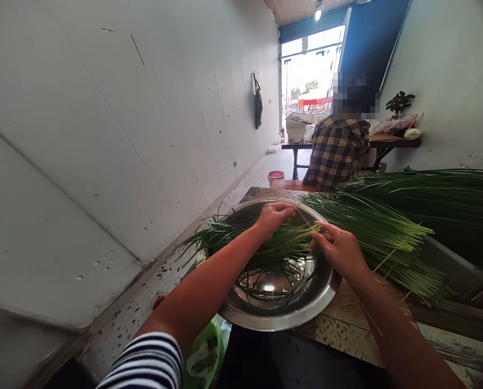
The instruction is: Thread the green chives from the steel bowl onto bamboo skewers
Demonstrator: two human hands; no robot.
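A wide steel basin [276, 323] stands in front of me with long green garlic chives [282, 243] lying across it, their pale stalk ends toward the right rim. Over the basin's far side, my left hand [273, 219] is closed in a pinch on one end of a thin pale strand [303, 216]. The strand runs down to my right hand [341, 251], whose thumb and fingers close around the chives' pale ends near the right rim. Loose dark green leaves and some water lie at the bottom of the basin.
Large piles of chives [383, 221] lie to the right on the low table. A green bucket [217, 356] with a plastic bag sits below left. A person in a plaid shirt [336, 151] sits ahead at another table. A white wall [144, 135] runs along the left.
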